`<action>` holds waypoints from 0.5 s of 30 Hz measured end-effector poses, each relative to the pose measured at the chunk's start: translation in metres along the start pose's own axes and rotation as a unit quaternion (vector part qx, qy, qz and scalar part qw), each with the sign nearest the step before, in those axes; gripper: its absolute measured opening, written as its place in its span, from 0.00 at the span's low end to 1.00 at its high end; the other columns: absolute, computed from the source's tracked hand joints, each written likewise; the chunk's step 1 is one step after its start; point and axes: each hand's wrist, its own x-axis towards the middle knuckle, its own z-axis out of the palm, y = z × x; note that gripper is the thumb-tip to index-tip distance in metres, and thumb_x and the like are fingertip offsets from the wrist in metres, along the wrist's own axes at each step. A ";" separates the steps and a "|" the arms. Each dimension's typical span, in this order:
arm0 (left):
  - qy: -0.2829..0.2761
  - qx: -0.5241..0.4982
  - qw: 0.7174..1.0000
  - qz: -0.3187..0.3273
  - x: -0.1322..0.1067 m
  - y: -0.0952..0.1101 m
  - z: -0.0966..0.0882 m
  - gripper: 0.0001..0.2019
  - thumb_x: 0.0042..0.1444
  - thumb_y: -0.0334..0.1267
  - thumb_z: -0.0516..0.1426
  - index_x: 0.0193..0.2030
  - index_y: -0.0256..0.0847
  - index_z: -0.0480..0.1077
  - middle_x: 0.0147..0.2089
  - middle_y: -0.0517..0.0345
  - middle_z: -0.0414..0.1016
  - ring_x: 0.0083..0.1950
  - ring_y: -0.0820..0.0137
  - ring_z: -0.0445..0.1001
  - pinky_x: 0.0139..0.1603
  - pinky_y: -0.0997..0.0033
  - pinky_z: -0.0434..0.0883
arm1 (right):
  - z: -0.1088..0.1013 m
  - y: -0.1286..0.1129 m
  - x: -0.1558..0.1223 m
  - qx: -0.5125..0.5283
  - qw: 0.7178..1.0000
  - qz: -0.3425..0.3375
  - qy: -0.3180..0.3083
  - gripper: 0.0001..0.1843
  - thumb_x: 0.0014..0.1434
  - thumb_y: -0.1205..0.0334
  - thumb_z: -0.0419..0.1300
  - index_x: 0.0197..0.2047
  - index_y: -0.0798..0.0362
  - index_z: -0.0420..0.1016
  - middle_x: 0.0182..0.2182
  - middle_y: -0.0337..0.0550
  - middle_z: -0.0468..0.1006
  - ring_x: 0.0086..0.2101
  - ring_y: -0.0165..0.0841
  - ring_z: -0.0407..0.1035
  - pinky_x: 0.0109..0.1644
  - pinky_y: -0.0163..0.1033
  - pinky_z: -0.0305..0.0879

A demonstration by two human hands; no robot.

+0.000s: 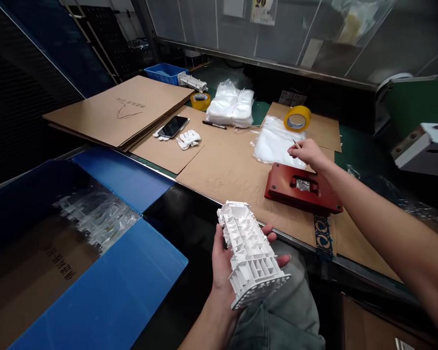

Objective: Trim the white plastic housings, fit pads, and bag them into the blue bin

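Note:
My left hand [224, 270] is wrapped round a white ribbed plastic moulding [250, 250], holding it tilted above my lap with its perforated end towards me. Over the table, my right hand [306, 153] pinches a thin pointed tool [295, 143] whose kind I cannot make out. That hand is above the edge of a stack of clear plastic bags [272, 141]. Just below my right wrist lies a red block-like fixture [286, 187] with a small metal piece [302, 184] in its recess.
Behind are yellow tape rolls [297, 119], more bags [229, 104], a black pen [214, 125], a phone [173, 126] and a white glove [189, 139]. Cardboard sheets [120, 112] lie at the left. A blue box [131, 282] with bagged parts [98, 218] stands lower left.

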 end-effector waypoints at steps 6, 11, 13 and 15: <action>0.025 0.017 0.999 0.012 0.006 0.010 -0.007 0.36 0.57 0.69 0.50 0.57 0.42 0.74 0.57 0.43 0.77 0.53 0.54 0.76 0.55 0.38 0.71 | 0.030 0.014 0.059 -0.113 0.993 0.032 -0.032 0.14 0.51 0.56 0.71 0.30 0.59 0.76 0.25 0.44 0.72 0.28 0.33 0.64 0.36 0.40 0.62; -0.009 -0.015 1.000 -0.004 0.014 0.020 -0.011 0.36 0.61 0.67 0.47 0.59 0.38 0.73 0.58 0.42 0.77 0.52 0.56 0.77 0.55 0.40 0.72 | 0.042 0.029 0.077 -0.169 0.983 0.032 -0.058 0.17 0.49 0.53 0.72 0.32 0.58 0.76 0.29 0.45 0.74 0.33 0.36 0.68 0.39 0.40 0.64; -0.033 -0.029 0.999 -0.016 0.016 0.022 -0.012 0.37 0.63 0.65 0.44 0.59 0.35 0.72 0.57 0.39 0.78 0.52 0.55 0.78 0.56 0.40 0.71 | 0.043 0.032 0.080 -0.184 0.981 0.033 -0.058 0.12 0.51 0.58 0.70 0.32 0.58 0.77 0.29 0.45 0.74 0.33 0.37 0.68 0.39 0.40 0.64; -0.050 -0.040 0.998 -0.024 0.018 0.023 -0.013 0.38 0.64 0.66 0.43 0.59 0.33 0.72 0.55 0.36 0.78 0.51 0.54 0.78 0.55 0.40 0.72 | 0.043 0.032 0.080 -0.194 0.979 0.028 -0.056 0.09 0.52 0.60 0.68 0.32 0.58 0.77 0.29 0.46 0.74 0.33 0.38 0.69 0.38 0.41 0.64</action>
